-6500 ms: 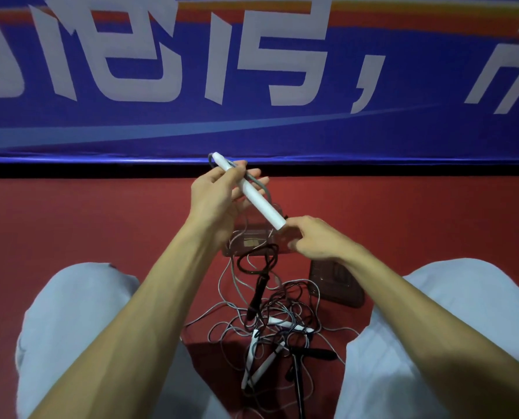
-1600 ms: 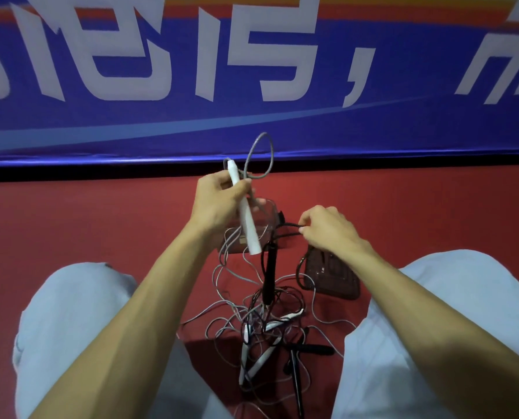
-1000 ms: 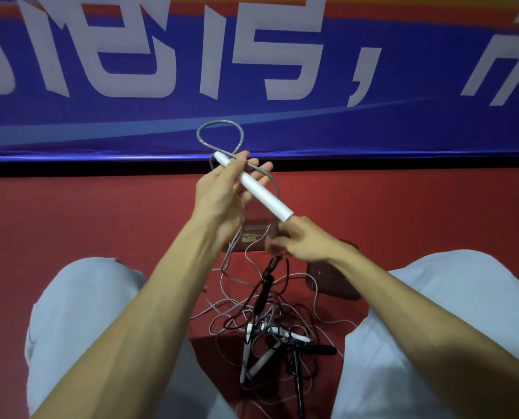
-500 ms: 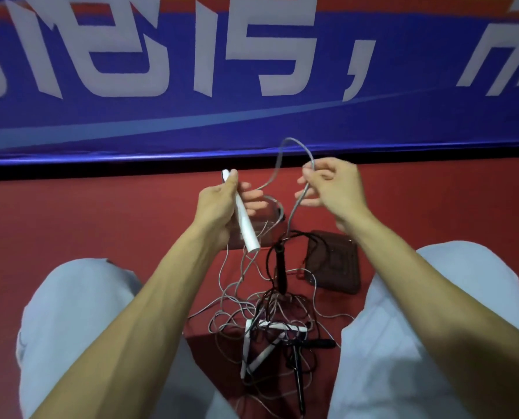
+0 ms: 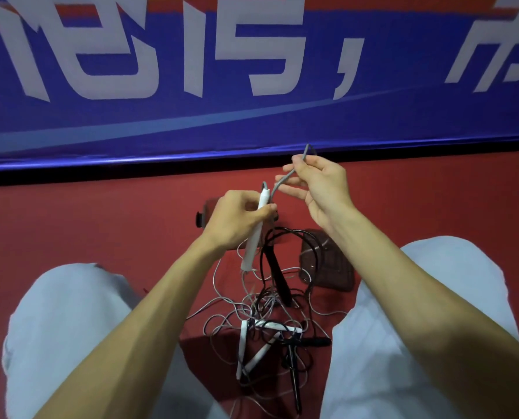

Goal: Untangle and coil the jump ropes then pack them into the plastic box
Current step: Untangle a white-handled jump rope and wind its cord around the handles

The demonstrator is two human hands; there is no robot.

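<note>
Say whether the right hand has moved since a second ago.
Yes. The right hand, pinching the thin grey rope, has risen toward the blue wall banner.

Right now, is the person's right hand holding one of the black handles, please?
No, the right hand pinches only the grey rope; the black handles are down on the red floor, untouched.

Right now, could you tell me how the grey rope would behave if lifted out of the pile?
Probably floppy: the grey rope curves from the handle in the left hand to the right hand. Likely light, being thin. It may snag, since loops run into the tangled pile.
</note>
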